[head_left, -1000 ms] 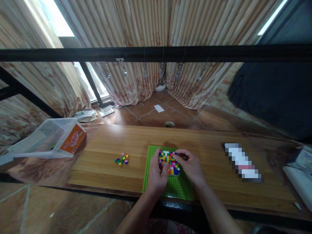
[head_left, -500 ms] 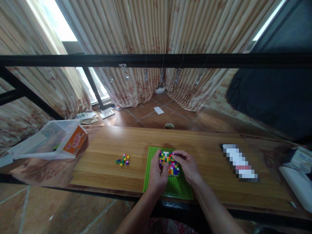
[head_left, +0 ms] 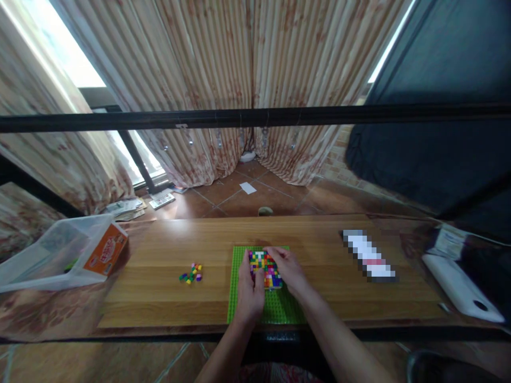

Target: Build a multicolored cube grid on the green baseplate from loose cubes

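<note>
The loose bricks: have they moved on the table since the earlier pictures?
No. Against the table, the loose bricks keep their place; the whole view has shifted.

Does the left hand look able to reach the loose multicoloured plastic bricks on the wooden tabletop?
Probably yes: nothing tall stands between the left hand and the loose bricks, only the green studded baseplate and wooden tabletop, though that hand holds the multicoloured brick panel.

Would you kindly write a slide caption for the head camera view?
Left hand and right hand at a colorful brick square, green board beneath, loose bricks lying on the wooden table.
</note>
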The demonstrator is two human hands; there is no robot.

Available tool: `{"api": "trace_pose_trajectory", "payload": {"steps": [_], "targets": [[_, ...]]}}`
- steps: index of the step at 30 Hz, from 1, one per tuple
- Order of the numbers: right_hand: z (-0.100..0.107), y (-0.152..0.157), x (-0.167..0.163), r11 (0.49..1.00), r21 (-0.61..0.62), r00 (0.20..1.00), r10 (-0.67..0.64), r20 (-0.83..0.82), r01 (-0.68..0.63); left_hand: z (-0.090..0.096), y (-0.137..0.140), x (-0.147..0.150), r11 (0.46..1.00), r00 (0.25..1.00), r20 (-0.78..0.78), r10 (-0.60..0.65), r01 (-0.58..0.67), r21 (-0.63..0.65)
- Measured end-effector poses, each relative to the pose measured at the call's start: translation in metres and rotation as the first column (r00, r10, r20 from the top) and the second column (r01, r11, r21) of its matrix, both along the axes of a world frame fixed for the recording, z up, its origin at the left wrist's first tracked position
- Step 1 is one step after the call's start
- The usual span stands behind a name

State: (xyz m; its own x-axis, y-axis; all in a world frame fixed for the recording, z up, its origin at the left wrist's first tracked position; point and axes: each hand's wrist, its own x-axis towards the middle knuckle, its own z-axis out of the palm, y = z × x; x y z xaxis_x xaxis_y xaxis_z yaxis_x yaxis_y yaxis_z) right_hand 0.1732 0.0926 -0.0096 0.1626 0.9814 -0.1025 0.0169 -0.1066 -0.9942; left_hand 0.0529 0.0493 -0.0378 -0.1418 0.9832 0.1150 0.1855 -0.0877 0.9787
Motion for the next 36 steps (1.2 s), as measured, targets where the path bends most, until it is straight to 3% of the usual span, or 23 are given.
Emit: {"api": "trace_pose_trajectory", "payload": {"steps": [6,13,15,17,20,25,30,36], "targets": [[-0.003,0.0,-0.007,0.998,0.045,0.995,-0.047,0.084,0.043,-0.005,0.001,0.0,0.999,1.0,-0.025,-0.006,0.007,0.045],[0.003,0.002,0.001,0.999,0.029,0.992,0.023,0.123,-0.027,-0.002,0.0,0.0,0.999,0.998,-0.063,-0.003,0.006,0.048],[0.012,0.005,0.002,0.996,0.061,0.969,0.053,0.242,-0.07,-0.001,0.0,0.0,0.999,0.997,-0.074,0.001,0.003,0.046],[0.024,0.011,-0.001,0.985,0.123,0.88,0.046,0.473,-0.118,-0.001,0.0,0.0,0.999,0.997,-0.077,-0.007,0.01,0.043],[0.042,0.027,-0.019,0.967,0.16,0.653,0.009,0.757,-0.198,0.0,0.0,0.0,0.999,0.997,-0.068,-0.025,0.027,0.038],[0.049,0.052,-0.057,0.955,-0.029,0.356,0.138,0.924,-0.296,0.01,0.001,0.001,0.991,0.997,-0.012,-0.079,0.08,0.111],[0.033,0.055,-0.065,0.946,-0.143,0.284,0.228,0.931,-0.29,0.014,-0.001,0.004,0.986,0.998,0.009,-0.066,0.064,0.152],[0.029,0.055,-0.06,0.93,-0.158,0.237,0.244,0.94,-0.331,0.021,-0.006,0.001,0.987,0.996,-0.044,-0.083,0.088,0.137]]}}
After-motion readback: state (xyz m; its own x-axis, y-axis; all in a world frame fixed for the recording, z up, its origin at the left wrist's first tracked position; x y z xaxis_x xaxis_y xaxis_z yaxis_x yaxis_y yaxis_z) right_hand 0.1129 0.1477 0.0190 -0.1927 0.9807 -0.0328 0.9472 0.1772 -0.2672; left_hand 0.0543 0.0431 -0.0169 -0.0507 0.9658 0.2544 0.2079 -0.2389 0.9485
